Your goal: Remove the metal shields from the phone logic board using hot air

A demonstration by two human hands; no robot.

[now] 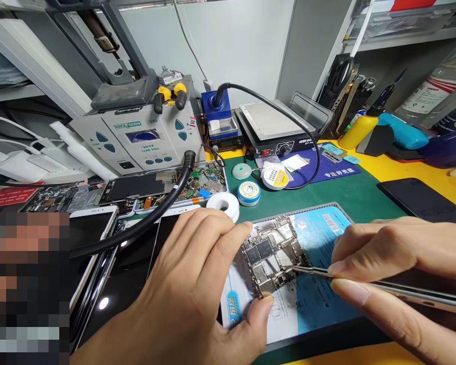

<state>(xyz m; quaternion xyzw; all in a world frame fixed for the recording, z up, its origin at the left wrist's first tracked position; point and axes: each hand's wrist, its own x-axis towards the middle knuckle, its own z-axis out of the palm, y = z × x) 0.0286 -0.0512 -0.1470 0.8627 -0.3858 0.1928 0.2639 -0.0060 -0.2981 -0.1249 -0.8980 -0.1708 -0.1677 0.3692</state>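
Note:
A small phone circuit board (275,253) lies on a blue and white printed sheet (315,299). My left hand (201,268) is curved over the board's left side, its thumb at the near edge and its index finger at the far left corner, gripping the board between them. Metal tweezers (387,290) are pinched in my right hand (391,268), between thumb and fingers. Their fine tips touch or hover just above the board near its right middle; I cannot tell whether anything is between them.
Behind stand a hot air station (144,137) with a black hose (155,208), a soldering iron holder (216,114) and a heating plate (275,121). Solder tins (249,193) and a white roll (228,203) sit beyond my left hand. Phones (421,195) lie on both sides.

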